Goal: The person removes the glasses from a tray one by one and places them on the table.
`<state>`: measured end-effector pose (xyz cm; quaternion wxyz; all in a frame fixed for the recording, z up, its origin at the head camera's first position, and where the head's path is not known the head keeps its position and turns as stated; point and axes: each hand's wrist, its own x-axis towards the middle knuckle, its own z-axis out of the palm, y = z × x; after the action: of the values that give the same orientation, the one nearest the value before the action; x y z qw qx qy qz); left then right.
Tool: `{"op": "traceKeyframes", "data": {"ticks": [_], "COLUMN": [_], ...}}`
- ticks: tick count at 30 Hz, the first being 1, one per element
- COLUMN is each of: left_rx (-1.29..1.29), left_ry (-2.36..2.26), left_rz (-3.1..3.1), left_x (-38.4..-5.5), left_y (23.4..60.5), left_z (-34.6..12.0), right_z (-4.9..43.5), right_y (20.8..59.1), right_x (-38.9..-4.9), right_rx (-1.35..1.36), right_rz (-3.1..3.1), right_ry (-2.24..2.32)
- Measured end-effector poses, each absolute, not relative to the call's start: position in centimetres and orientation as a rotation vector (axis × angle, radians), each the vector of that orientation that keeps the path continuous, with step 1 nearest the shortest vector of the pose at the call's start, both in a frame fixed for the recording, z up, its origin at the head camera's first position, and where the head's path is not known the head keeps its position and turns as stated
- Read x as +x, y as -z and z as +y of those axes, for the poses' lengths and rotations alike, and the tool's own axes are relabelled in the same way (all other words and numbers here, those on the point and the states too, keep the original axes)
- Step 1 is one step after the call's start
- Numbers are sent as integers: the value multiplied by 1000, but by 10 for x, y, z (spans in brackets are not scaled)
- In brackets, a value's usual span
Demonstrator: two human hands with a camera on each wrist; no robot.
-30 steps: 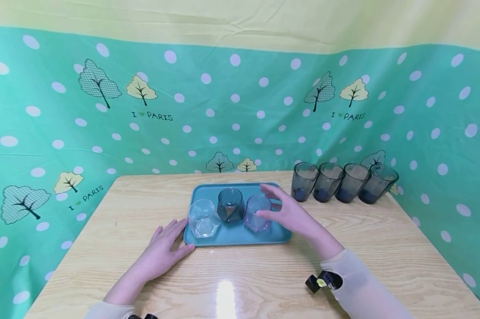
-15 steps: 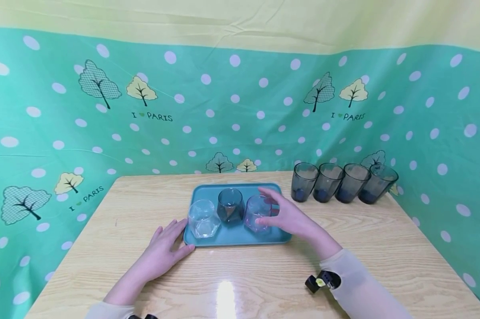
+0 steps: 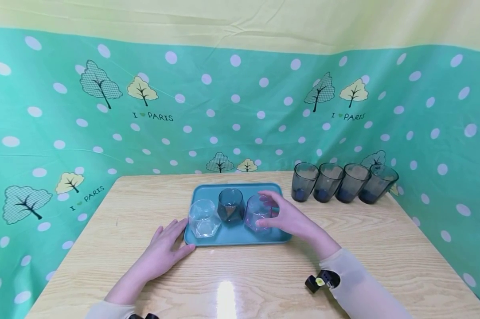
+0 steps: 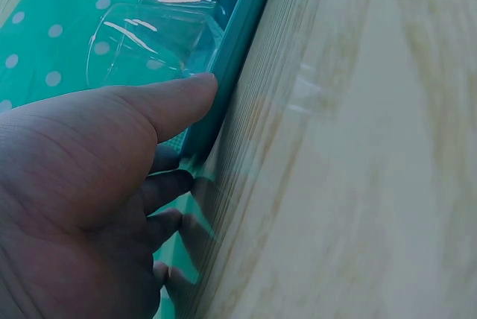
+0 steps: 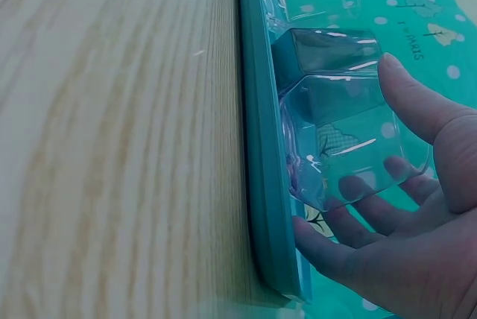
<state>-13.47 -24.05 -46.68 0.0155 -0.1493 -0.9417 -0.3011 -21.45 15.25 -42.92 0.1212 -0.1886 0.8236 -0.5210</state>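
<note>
- Lowered since a second ago, my right hand [image 3: 289,218] has its thumb farther down the pink-tinted glass [image 3: 252,215]; its fingers curve round the glass, presumably to balance the grip.
- That glass is upright at the right end of the tray [image 3: 240,239], just beside the dark glass [image 3: 230,209].
- My left hand [image 3: 165,246], thumb wide of relaxed fingers, touches the tray's left edge near the clear glass [image 3: 204,223], perhaps steadying it.
- Four tall tumblers [image 3: 326,184] line the desk's [image 3: 184,285] back right, seemingly grouped clear of my reach.
</note>
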Motion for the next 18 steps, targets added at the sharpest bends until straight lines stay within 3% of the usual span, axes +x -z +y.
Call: {"op": "traceKeyframes", "data": {"ticks": [18], "left_rx": [-468], "left_ry": [919], "left_rz": [-2933], "left_x": [-135], "left_y": [468], "left_z": [-240], "right_z": [152], "right_y": [431], "right_x": [-215], "right_rx": [-543], "right_rz": [2351], "right_ry": [1561]}}
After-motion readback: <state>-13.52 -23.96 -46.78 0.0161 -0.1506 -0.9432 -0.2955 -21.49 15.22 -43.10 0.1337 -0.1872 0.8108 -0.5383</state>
